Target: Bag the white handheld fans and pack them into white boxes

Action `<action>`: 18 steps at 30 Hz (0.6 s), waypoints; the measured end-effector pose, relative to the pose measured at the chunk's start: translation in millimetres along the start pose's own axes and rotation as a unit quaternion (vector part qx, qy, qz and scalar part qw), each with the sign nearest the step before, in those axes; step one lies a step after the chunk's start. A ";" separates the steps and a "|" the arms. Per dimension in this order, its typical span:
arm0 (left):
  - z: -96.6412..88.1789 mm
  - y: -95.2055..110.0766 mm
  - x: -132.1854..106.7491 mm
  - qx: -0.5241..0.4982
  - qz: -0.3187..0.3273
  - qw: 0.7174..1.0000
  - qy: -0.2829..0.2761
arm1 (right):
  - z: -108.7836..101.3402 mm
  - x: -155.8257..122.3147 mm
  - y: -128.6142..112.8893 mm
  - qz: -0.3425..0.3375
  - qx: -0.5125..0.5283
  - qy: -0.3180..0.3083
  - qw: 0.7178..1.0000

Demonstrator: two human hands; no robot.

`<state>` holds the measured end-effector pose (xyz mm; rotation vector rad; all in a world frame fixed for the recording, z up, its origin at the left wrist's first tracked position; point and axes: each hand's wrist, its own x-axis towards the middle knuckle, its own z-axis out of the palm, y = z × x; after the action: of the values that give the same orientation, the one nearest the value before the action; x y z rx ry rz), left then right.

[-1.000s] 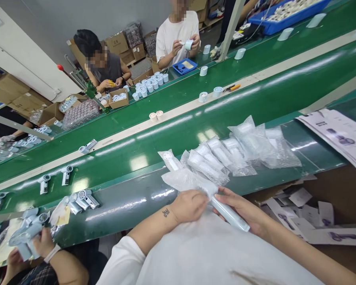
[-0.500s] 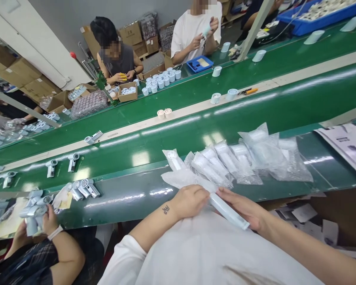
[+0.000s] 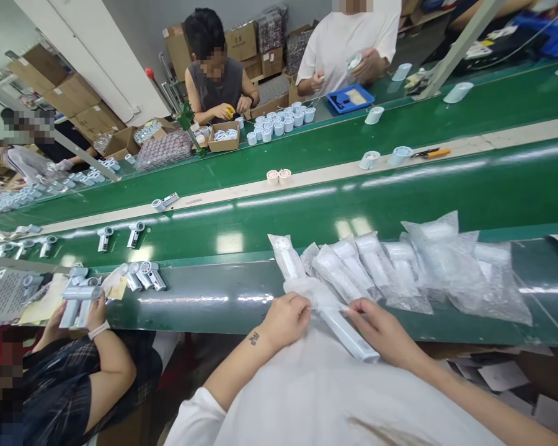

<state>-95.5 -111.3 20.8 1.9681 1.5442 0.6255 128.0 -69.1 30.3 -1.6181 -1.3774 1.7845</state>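
Close to my body, a pale blue handheld device (image 3: 348, 336) lies slanted, its lower end sticking out of a translucent plastic bag (image 3: 304, 291). My left hand (image 3: 287, 319) pinches the left side of the bag's mouth. On the other side, my right hand (image 3: 382, 329) is closed on the bag's right edge, beside the device. The device's upper end is hidden in the cloudy plastic. Just beyond my hands lies a row of bagged pale blue devices (image 3: 339, 272), with one more bagged device (image 3: 286, 255) at its left end.
A green conveyor belt (image 3: 204, 217) runs behind the worktable (image 3: 204, 291). At left, a co-worker's hands (image 3: 95, 313) hold several devices, near a small group of unbagged devices (image 3: 144, 277). Two people sit across the line by blue-white cups (image 3: 283, 122). Papers (image 3: 504, 375) lie below at right.
My hands have moved apart, from gripping around the bag and device to holding the bag's mouth at both sides. The view has swung left.
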 end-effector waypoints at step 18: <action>-52.0 55.0 18.3 -0.287 -0.142 0.947 0.032 | -66.3 2.1 -91.9 -0.037 -0.166 -0.295 0.940</action>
<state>-86.4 -96.4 96.7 1.2774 1.4365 0.8985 157.0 1.6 113.9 -1.1793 -2.0670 2.1847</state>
